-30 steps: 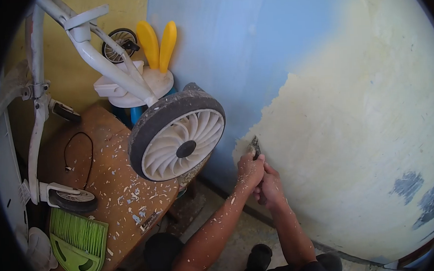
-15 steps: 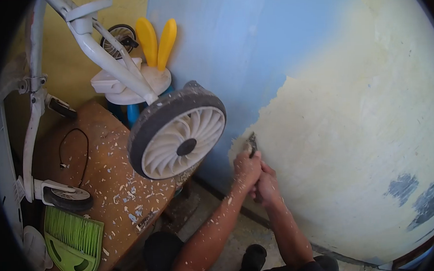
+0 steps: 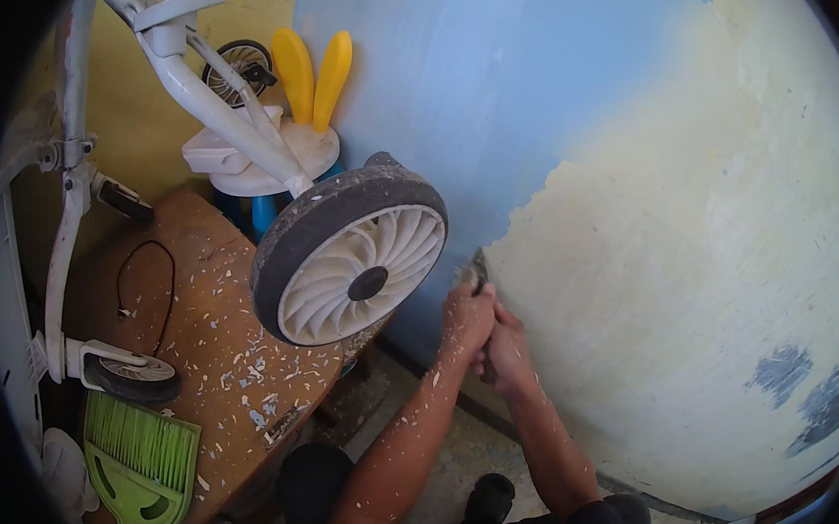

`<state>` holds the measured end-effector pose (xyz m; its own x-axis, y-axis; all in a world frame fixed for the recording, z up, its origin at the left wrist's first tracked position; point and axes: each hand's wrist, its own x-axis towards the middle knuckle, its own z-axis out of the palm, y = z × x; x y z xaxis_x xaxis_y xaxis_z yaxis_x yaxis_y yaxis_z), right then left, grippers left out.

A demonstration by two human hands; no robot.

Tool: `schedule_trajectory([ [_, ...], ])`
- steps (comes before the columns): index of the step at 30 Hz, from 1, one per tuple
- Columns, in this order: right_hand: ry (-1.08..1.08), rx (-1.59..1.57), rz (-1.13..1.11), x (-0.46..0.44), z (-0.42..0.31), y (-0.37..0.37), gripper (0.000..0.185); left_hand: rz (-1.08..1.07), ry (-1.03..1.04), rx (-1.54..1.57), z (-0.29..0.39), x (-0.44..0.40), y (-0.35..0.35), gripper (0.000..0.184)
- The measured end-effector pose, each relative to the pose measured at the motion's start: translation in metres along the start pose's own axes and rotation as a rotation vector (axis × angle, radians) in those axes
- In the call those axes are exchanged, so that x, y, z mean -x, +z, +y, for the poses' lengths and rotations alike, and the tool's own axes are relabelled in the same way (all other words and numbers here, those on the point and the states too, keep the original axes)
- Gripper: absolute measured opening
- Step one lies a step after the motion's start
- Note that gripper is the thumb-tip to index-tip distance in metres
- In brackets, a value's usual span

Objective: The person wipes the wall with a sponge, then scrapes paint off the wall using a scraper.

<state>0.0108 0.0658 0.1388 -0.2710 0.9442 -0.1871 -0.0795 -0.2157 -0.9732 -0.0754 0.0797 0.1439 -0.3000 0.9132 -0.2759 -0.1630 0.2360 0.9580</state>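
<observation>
Both my hands are closed around a scraper (image 3: pixel 480 259) whose narrow dark blade points up against the wall. My left hand (image 3: pixel 468 319) is the upper one, close to the blade. My right hand (image 3: pixel 507 355) is wrapped just below it, and the handle is mostly hidden by the fingers. The blade meets the ragged border between the blue paint (image 3: pixel 562 71) and the bare cream wall (image 3: pixel 651 277). Paint flecks stick to both forearms.
A stroller wheel (image 3: pixel 368 282) on a white frame juts out left of my hands. Beneath it, a brown wooden surface (image 3: pixel 207 313) carries paint chips, a black cable (image 3: pixel 171 287) and a green brush in a dustpan (image 3: pixel 144 461). Behind stands a stool (image 3: pixel 312 153) with yellow uprights.
My hands and the scraper have shifted slightly left along the paint border, both still gripping it. The camera view has moved a little.
</observation>
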Motion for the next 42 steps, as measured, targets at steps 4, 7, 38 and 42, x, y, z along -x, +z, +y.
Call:
schedule_trajectory([
  [4,-0.016,-0.067,-0.011,-0.005,0.001,-0.005,0.023,0.298,0.401,-0.381,-0.045,-0.044,0.025,0.041],
  [7,-0.036,-0.021,-0.018,-0.019,0.014,-0.001,0.027,0.102,0.101,-0.146,-0.004,-0.008,-0.003,0.039],
  [38,0.05,-0.019,-0.025,-0.025,0.043,-0.002,0.032,0.254,0.256,-0.368,-0.061,-0.045,0.001,0.035],
  [42,0.015,0.009,-0.007,-0.024,0.061,-0.009,0.033,0.042,0.078,-0.11,-0.048,-0.021,-0.007,0.036],
])
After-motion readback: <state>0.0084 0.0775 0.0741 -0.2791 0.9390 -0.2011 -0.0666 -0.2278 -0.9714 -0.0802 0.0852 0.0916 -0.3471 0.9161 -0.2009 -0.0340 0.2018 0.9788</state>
